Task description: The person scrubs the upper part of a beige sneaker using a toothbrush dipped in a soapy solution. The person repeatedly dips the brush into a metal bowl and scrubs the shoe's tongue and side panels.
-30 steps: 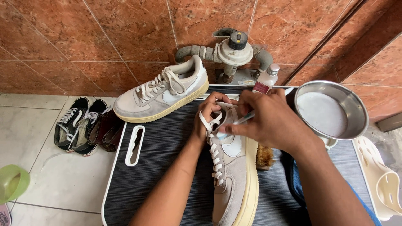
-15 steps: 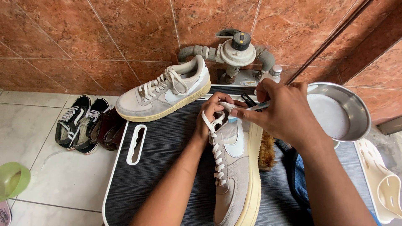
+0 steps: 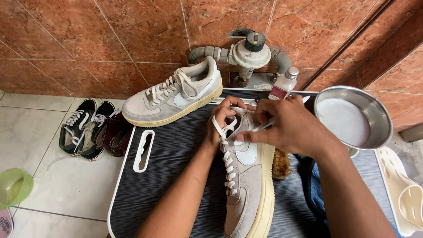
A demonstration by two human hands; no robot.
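A grey suede sneaker (image 3: 246, 189) with a yellowed sole and loose white laces lies toe toward me on a black ribbed board (image 3: 172, 176). My left hand (image 3: 222, 121) grips its heel collar and tongue. My right hand (image 3: 288, 125) holds a thin white brush handle (image 3: 257, 131) pressed against the side of the sneaker near the collar. The matching grey sneaker (image 3: 176, 97) stands at the board's far left corner, against the wall.
A steel bowl (image 3: 354, 117) with cloudy water sits at right, a small bottle (image 3: 283, 84) and a pipe valve (image 3: 249, 50) behind. A bristle brush (image 3: 281, 164) lies beside the sneaker. Black sneakers (image 3: 81, 128) and dark shoes (image 3: 115, 136) rest on the tiled floor left; green bowl (image 3: 13, 187).
My right hand has slid slightly left and down along the sneaker's side with the brush. My left hand keeps its grip on the collar.
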